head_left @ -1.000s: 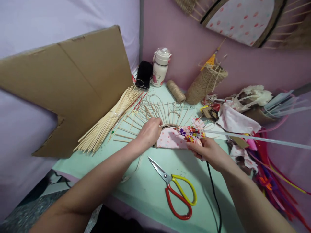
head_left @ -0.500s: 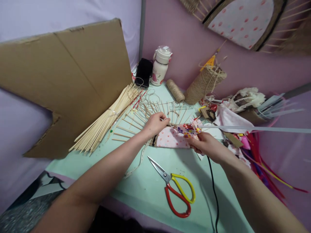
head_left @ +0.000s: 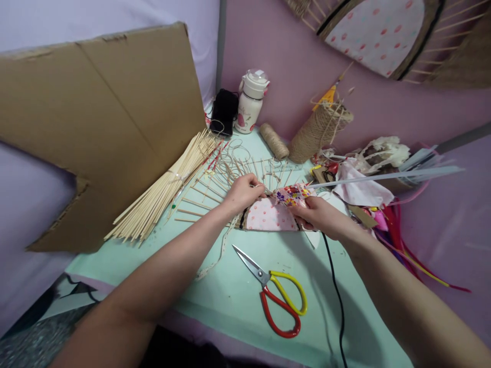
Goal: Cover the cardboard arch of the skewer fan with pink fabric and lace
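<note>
A half-round fan piece [head_left: 266, 217] of pink dotted cloth lies on the mint-green table [head_left: 230, 301], with thin bamboo sticks [head_left: 203, 191] fanning out from its curved rim. My left hand [head_left: 243, 193] is closed, its fingers pinching the top of that rim. My right hand [head_left: 318, 214] is wrapped round a glue gun [head_left: 292, 194] covered in flowered print, its tip right beside my left fingers. A long clear glue stick [head_left: 383, 177] juts from the gun's back to the right. A black cord [head_left: 337, 301] runs from under my right hand towards me.
Red-and-yellow scissors [head_left: 282, 299] lie open near the front. A bundle of bamboo sticks [head_left: 164, 191] and a big cardboard sheet [head_left: 95, 117] are on the left. A twine spool [head_left: 274, 141], twine cone [head_left: 316, 132], bottle [head_left: 251, 102] and cloth scraps [head_left: 360, 191] crowd the back and right.
Both hands have drawn closer together over the fan piece's rim. The glue gun has moved left until its tip meets my left fingers, and the glue stick now tilts upward.
</note>
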Tool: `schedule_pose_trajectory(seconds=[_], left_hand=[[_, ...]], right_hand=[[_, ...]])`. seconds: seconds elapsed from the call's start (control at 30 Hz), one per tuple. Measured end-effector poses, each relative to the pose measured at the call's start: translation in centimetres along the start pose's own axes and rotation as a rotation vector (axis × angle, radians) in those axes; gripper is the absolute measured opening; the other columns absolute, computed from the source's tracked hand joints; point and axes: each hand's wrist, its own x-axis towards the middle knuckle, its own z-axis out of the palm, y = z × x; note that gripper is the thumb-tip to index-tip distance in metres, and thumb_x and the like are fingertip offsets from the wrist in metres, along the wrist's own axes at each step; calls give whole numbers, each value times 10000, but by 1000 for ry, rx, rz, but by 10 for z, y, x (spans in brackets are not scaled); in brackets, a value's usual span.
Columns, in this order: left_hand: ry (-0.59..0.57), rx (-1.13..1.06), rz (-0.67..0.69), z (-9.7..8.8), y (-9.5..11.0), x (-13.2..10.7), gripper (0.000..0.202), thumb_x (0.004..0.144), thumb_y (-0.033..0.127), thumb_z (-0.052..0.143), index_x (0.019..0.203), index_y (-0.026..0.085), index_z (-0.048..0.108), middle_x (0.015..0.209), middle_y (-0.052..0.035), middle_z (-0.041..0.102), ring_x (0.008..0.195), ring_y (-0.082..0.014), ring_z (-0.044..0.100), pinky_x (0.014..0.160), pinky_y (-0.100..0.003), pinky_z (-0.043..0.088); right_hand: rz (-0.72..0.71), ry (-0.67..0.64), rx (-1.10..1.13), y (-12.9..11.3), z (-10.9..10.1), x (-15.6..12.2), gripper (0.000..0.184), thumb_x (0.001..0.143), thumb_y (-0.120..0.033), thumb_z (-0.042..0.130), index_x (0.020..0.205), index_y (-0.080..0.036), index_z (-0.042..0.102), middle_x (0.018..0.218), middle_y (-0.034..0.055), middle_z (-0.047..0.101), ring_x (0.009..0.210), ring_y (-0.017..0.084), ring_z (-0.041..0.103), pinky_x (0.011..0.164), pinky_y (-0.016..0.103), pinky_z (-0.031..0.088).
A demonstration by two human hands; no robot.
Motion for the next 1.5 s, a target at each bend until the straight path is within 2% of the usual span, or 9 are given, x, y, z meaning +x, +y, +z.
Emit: schedule_pose_trajectory(seconds=[0.07, 0.2, 0.27, 0.37, 0.47, 0.6, 0.77, 1.0, 1.5], left_hand=[[13, 9, 0, 0, 0, -1, 113, 691, 179, 586, 777, 196, 515, 666, 8, 683, 595, -131, 652, 526, -200, 439], [30, 70, 62, -1, 1, -2, 392, 655, 148, 614, 1037, 209, 553, 715, 54, 660, 582, -109, 609, 520, -192, 421], [35, 117, 99, -1, 3, -3, 429, 661, 147, 613, 1084, 214, 587, 717, 58, 654, 600, -110, 603, 555, -200, 433], [57, 190, 110, -2, 6, -3, 242, 715, 181, 590, 939, 201, 680, 672, 37, 658, 633, -127, 624, 647, -231, 464], [81, 230, 82, -1, 7, -3, 151, 754, 225, 574, 837, 200, 698, 621, 27, 655, 625, -147, 633, 657, -250, 466], [140, 288, 72, 1, 9, -3, 129, 753, 226, 588, 817, 205, 698, 636, 15, 669, 700, -170, 647, 676, -254, 461], [164, 348, 79, 2, 10, -4, 123, 756, 219, 583, 809, 202, 693, 798, -18, 717, 802, -183, 652, 723, -261, 462], [142, 343, 67, 2, 10, -5, 128, 761, 213, 566, 821, 197, 678, 827, -35, 709, 819, -192, 646, 719, -265, 470], [122, 324, 35, 0, 16, -7, 123, 773, 186, 569, 826, 184, 680, 816, -37, 704, 831, -189, 650, 762, -264, 478]], right_hand=[[-6, -9, -14, 2, 0, 0, 369, 800, -506, 561, 612, -212, 442, 489, -8, 482, 479, 106, 395, 447, 241, 260], [1, -31, -34, 5, 0, 1, 370, 811, -506, 543, 613, -212, 436, 503, -11, 483, 477, 105, 397, 448, 240, 257], [-3, -42, -32, 5, -1, 1, 373, 812, -505, 544, 608, -214, 431, 502, -14, 476, 474, 104, 392, 447, 241, 257], [-13, -56, -13, 2, -1, -1, 379, 814, -499, 547, 595, -217, 422, 483, -21, 453, 468, 103, 383, 447, 240, 260], [-5, -59, -14, -3, 0, -5, 376, 816, -492, 547, 591, -216, 427, 466, -28, 440, 450, 98, 364, 439, 241, 254], [-2, -51, -59, -6, 3, -7, 366, 815, -481, 544, 592, -216, 428, 461, -30, 430, 450, 99, 359, 439, 243, 249], [18, 46, -171, -2, 3, -1, 375, 821, -489, 534, 594, -214, 421, 497, -1, 473, 496, 118, 412, 466, 247, 275], [-6, 11, -199, 1, 0, 2, 363, 837, -471, 495, 589, -219, 412, 484, 1, 471, 487, 120, 401, 465, 254, 273], [19, -24, -366, -14, -4, -2, 446, 890, -421, 455, 496, -219, 405, 449, 0, 439, 467, 120, 398, 508, 270, 273]])
